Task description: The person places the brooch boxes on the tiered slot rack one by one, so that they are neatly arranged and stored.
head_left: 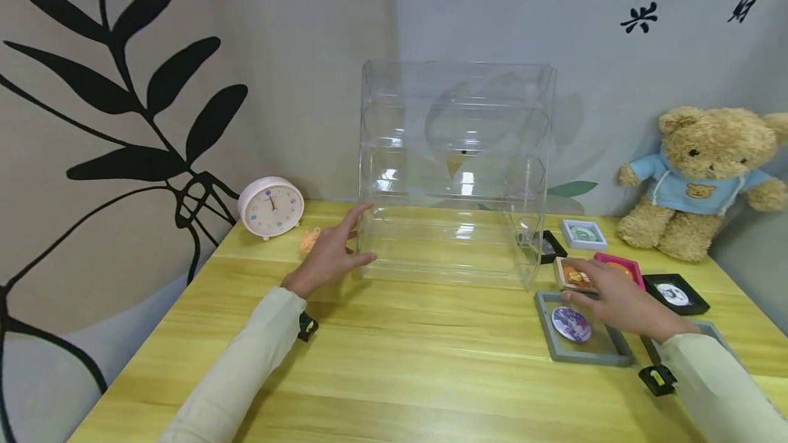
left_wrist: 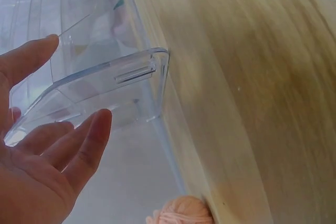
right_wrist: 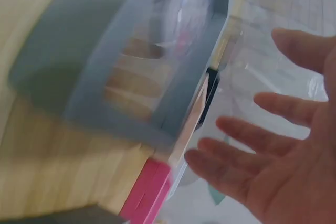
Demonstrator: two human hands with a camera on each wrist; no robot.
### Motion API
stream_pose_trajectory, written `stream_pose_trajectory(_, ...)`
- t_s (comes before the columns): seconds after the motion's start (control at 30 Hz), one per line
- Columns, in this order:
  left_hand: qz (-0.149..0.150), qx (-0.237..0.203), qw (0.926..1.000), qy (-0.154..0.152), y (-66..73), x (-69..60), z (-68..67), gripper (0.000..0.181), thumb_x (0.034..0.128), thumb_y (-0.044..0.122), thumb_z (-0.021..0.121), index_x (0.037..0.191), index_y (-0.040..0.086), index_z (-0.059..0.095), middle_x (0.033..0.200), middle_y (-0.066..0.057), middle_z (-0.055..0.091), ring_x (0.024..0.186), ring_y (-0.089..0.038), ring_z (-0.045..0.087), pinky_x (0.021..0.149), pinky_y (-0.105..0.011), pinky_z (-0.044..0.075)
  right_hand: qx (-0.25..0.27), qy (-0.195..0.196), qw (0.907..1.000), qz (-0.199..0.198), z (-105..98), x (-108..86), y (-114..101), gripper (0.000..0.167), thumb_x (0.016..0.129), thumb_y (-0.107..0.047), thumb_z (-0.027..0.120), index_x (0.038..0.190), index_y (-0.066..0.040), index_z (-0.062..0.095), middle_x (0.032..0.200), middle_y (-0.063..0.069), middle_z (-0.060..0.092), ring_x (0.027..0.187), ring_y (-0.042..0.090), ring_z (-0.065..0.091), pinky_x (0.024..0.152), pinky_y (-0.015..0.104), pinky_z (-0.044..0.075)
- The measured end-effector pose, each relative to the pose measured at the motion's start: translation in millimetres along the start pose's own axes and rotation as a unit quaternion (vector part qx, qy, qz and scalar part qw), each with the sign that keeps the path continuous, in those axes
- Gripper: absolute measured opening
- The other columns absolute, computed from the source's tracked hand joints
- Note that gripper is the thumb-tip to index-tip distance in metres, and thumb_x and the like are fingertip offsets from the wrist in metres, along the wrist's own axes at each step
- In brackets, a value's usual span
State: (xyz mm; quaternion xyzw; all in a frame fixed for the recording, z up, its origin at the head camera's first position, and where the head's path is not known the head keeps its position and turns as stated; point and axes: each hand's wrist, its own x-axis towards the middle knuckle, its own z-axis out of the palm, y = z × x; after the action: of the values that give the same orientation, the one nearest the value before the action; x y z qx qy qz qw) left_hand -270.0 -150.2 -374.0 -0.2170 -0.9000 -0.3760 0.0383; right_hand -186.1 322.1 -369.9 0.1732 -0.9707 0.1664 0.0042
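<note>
A clear tiered acrylic shelf (head_left: 455, 238) stands at the back of the wooden table. At its left side is my left hand (head_left: 326, 260), thumb and fingers spread around the front edge; in the left wrist view this hand (left_wrist: 58, 150) is beside the clear side panel (left_wrist: 121, 72), and contact is unclear. My right hand (head_left: 628, 299) hovers with relaxed fingers over the small frames, near a wood-coloured frame (head_left: 574, 276) and a pink frame (head_left: 634, 266). Below it lies a grey frame (head_left: 554, 344) with a purple round badge (head_left: 571, 324). The right wrist view shows the right hand (right_wrist: 278, 145) holding nothing.
A white clock (head_left: 271, 207) and an orange yarn ball (head_left: 310, 240) are at the back left. Black frames (head_left: 676, 294), a pale blue frame (head_left: 583, 234) and another grey frame under the right forearm lie at right. A teddy bear (head_left: 702, 183) sits behind them.
</note>
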Motion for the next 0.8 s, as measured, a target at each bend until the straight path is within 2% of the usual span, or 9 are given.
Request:
stream_pose_trajectory(0.13, -0.002, 0.005, 1.0, 0.0, 0.4, -1.3, 0.1, 0.096, 0.0837, 0.017, 0.082, 0.158, 0.035, 0.023, 0.158, -0.027, 0.036, 0.127, -0.046, 0.059, 0.085, -0.047, 0.061, -0.006, 0.014, 0.9999, -0.007, -3, -4.8, 12, 0.054, 0.095, -0.027, 0.07, 0.138, 0.002, 0.056, 0.117, 0.019, 0.069, 0.099, 0.033, 0.067, 0.076, 0.047, 0.056)
stream_pose_trajectory(0.27, -0.005, 0.004, 1.0, -0.001, 0.6, -1.8, 0.5, 0.097, 0.0838, 0.017, 0.082, 0.157, 0.038, 0.022, 0.156, -0.03, 0.038, 0.123, -0.045, 0.063, 0.082, -0.047, 0.062, -0.019, 0.022, 0.9996, 0.006, -3, -12.4, 23, 0.047, 0.094, -0.027, 0.07, 0.13, 0.002, 0.062, 0.122, 0.025, 0.068, 0.101, 0.039, 0.067, 0.08, 0.055, 0.056)
stream_pose_trajectory(0.37, -0.006, 0.004, 1.0, 0.001, 0.9, -1.9, 0.7, 0.098, 0.0834, 0.017, 0.082, 0.156, 0.042, 0.022, 0.155, -0.031, 0.039, 0.12, -0.044, 0.065, 0.08, -0.046, 0.063, -0.02, 0.02, 0.9995, 0.017, -3, -15.5, 28, 0.042, 0.092, -0.024, 0.072, 0.124, 0.003, 0.065, 0.117, 0.025, 0.07, 0.101, 0.041, 0.068, 0.081, 0.057, 0.056)
stream_pose_trajectory(0.47, -0.005, 0.0, 1.0, 0.003, 0.8, -1.9, 0.7, 0.098, 0.0832, 0.016, 0.082, 0.156, 0.043, 0.022, 0.155, -0.031, 0.039, 0.119, -0.044, 0.065, 0.08, -0.047, 0.063, -0.015, 0.013, 0.9995, 0.025, -2, -16.5, 31, 0.039, 0.09, -0.021, 0.074, 0.119, 0.004, 0.067, 0.108, 0.02, 0.073, 0.092, 0.033, 0.071, 0.075, 0.051, 0.059)
stream_pose_trajectory(0.6, -0.005, -0.004, 1.0, 0.004, 0.1, -1.7, 0.6, 0.099, 0.0834, 0.016, 0.082, 0.156, 0.044, 0.021, 0.155, -0.031, 0.038, 0.119, -0.045, 0.065, 0.081, -0.047, 0.063, -0.016, 0.003, 0.9991, 0.039, 0, -16.7, 32, 0.035, 0.088, -0.017, 0.074, 0.116, 0.002, 0.069, 0.103, 0.014, 0.073, 0.084, 0.021, 0.068, 0.07, 0.043, 0.059)
stream_pose_trajectory(0.8, -0.007, -0.003, 1.0, 0.003, -0.6, -1.8, 1.1, 0.099, 0.0838, 0.016, 0.082, 0.156, 0.045, 0.021, 0.155, -0.031, 0.039, 0.12, -0.046, 0.064, 0.08, -0.048, 0.063, -0.024, 0.01, 0.9992, 0.03, 4, -16.3, 35, 0.027, 0.086, -0.013, 0.076, 0.109, 0.0, 0.072, 0.097, 0.008, 0.074, 0.08, 0.016, 0.067, 0.065, 0.03, 0.055)
